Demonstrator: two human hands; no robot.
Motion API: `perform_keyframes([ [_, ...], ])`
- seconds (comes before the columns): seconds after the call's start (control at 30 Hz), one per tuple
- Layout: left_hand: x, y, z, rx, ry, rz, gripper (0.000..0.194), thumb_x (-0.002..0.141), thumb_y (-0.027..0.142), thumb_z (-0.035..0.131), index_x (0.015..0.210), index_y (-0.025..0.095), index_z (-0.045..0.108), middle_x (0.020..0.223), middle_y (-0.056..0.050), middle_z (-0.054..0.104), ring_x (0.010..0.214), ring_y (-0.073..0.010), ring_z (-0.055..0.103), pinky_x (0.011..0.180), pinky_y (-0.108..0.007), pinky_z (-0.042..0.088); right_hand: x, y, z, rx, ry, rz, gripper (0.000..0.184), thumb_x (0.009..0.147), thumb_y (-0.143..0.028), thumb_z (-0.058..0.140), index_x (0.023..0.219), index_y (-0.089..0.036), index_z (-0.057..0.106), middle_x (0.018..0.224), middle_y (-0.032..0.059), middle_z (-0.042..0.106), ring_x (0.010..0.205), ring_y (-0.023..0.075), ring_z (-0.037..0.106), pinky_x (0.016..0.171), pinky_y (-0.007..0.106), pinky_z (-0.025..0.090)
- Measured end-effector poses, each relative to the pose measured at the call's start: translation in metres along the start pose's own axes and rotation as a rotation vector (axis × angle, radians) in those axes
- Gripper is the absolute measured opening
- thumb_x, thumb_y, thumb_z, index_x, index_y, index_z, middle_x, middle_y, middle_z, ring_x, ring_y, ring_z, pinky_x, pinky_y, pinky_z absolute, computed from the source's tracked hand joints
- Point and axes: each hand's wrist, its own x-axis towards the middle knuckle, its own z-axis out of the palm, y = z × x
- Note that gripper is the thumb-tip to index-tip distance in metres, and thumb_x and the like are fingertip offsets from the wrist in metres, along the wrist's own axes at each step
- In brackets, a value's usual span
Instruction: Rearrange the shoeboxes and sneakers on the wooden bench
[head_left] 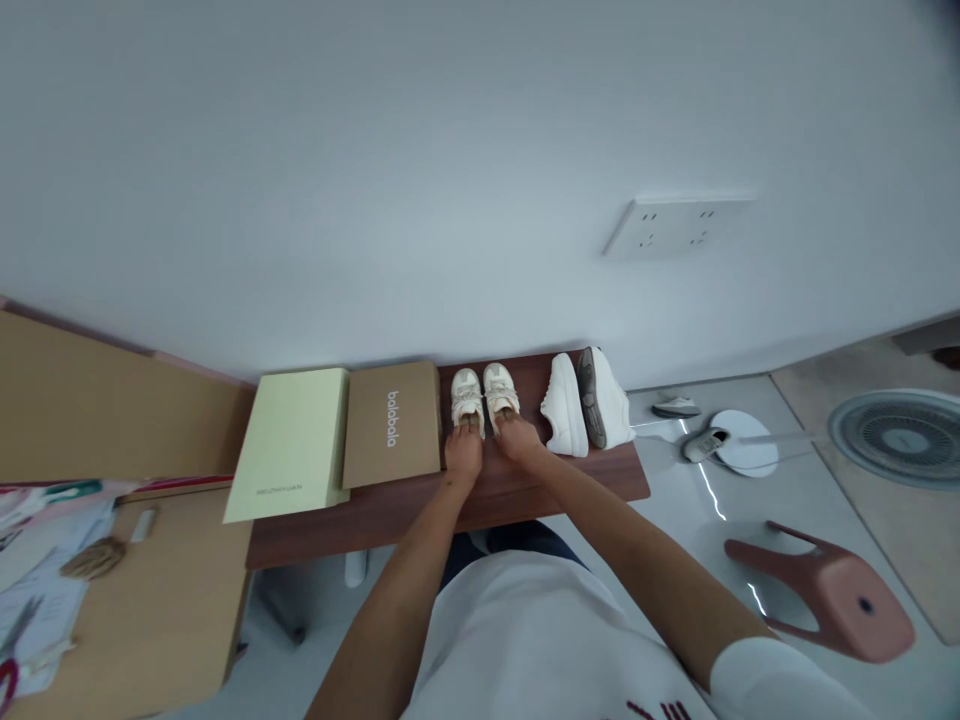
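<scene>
A pair of small cream sneakers stands side by side on a dark wooden bench, toes toward the wall. At the heel of the left sneaker (466,388) is my left hand (463,455), its fingers tucked into the opening and closed on it. My right hand (517,435) grips the right sneaker (498,385) the same way. Inside the shoes the fingertips are hidden. To the right, a pair of larger white sneakers lies on the bench: one white sneaker (562,405) and another (611,400) with its grey sole showing.
Left of my hands sit a brown shoebox (394,420) and a pale yellow box (292,440) on the bench (330,525). A cardboard-coloured table (180,590) holds papers and scissors. Rightward on the floor are a pink stool (855,605), a fan (904,440) and loose shoes.
</scene>
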Motion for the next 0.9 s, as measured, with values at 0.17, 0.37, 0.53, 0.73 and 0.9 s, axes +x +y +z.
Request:
perform_keyframes([
  [0.17,-0.001,0.009,-0.021,-0.036,0.062,0.015,0.038,0.093,0.033,0.052,0.127,0.015,0.056,0.120,-0.019,0.062,0.118,-0.0325,0.053,0.097,-0.043,0.040,-0.017,0.017,-0.017,0.065,0.079,0.007,0.031,0.094,-0.029,0.056,0.122,-0.017,0.060,0.121,0.0165,0.066,0.116,0.0284,0.059,0.094,0.034,0.046],
  [0.37,-0.005,0.046,-0.032,-0.102,0.085,0.153,0.036,0.091,0.027,0.055,0.124,0.015,0.057,0.118,-0.016,0.064,0.118,-0.0307,0.054,0.103,-0.044,0.035,-0.046,0.073,-0.032,0.144,0.219,0.116,0.032,0.095,-0.030,0.055,0.124,-0.018,0.062,0.123,0.0126,0.066,0.116,0.0268,0.057,0.097,0.034,0.042],
  [0.53,-0.005,0.085,-0.019,-0.141,0.044,0.256,0.039,0.091,0.026,0.056,0.129,0.017,0.054,0.125,-0.015,0.062,0.121,-0.0284,0.054,0.102,-0.040,0.038,-0.067,0.120,-0.042,0.156,0.298,0.252,0.033,0.095,-0.031,0.054,0.124,-0.018,0.062,0.125,0.0127,0.065,0.116,0.0276,0.057,0.094,0.034,0.043],
  [0.73,0.002,0.116,0.014,-0.185,-0.097,0.228,0.044,0.089,0.029,0.062,0.130,0.016,0.052,0.122,-0.015,0.063,0.118,-0.0274,0.058,0.100,-0.037,0.040,-0.085,0.166,-0.044,0.172,0.330,0.384,0.033,0.095,-0.029,0.054,0.125,-0.019,0.062,0.122,0.0116,0.067,0.116,0.0277,0.056,0.098,0.034,0.041],
  [0.9,0.013,0.124,0.040,-0.184,-0.182,0.198,0.050,0.083,0.036,0.069,0.124,0.011,0.054,0.119,-0.018,0.064,0.117,-0.0302,0.059,0.096,-0.036,0.042,-0.098,0.198,-0.032,0.181,0.310,0.476,0.039,0.093,-0.028,0.057,0.131,-0.017,0.057,0.124,0.0154,0.065,0.119,0.0298,0.055,0.098,0.036,0.041],
])
